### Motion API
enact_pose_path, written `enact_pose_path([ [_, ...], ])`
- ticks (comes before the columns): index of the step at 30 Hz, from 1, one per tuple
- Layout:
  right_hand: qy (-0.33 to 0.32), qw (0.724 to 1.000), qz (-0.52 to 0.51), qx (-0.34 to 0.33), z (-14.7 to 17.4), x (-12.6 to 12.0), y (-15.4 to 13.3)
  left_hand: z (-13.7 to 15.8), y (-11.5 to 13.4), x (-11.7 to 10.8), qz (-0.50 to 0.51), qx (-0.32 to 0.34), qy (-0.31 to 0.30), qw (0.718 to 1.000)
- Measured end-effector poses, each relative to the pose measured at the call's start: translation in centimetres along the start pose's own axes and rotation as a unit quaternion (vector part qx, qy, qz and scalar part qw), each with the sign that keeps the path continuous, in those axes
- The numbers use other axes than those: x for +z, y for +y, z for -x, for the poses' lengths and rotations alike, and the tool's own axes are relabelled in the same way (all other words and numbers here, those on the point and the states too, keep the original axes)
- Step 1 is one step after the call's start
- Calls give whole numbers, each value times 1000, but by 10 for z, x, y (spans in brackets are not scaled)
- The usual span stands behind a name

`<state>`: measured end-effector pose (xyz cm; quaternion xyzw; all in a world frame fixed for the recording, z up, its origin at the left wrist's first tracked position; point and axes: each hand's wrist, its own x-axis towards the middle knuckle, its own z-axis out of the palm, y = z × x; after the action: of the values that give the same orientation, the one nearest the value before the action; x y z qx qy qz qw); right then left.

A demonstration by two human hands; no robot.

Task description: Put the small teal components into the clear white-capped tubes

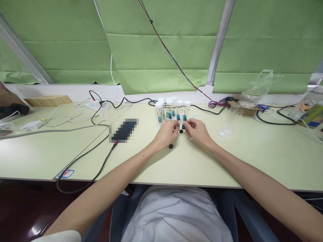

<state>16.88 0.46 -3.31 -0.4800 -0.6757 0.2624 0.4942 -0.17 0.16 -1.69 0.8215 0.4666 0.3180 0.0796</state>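
Observation:
Both hands meet over the table just in front of a cluster of clear tubes point(178, 112) with white caps and small blue-green pieces inside. My left hand point(169, 131) is closed, thumb and fingertips together at the tubes' near side; what it grips is too small to make out. A little apart from it, my right hand point(198, 130) pinches with thumb and forefinger beside a small blue-green piece point(183, 127); I cannot tell exactly what sits between its fingertips. A small black round piece point(181, 131) lies between the hands. Another black disc point(171, 146) rests below my left hand.
Empty clear tubes point(226, 126) lie to the right, with a loose white cap point(195, 115) behind my right hand. A blurred dark device point(124, 130) with a black cable point(101, 168) is on the left. Cardboard boxes, plastic bags and wires line the back.

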Motion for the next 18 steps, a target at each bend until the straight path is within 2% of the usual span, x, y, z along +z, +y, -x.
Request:
enact_pose_path([
  [3,33,999,-2,-2,-1,-2,-1,-1,-4,-1,-41,-2,-6,999],
  [8,55,998,-3,1,-2,-3,-1,3,-10,4,-99,-13,-73,992],
  [18,58,998,20,-18,-3,-2,1,6,-11,6,-110,-27,-110,988],
])
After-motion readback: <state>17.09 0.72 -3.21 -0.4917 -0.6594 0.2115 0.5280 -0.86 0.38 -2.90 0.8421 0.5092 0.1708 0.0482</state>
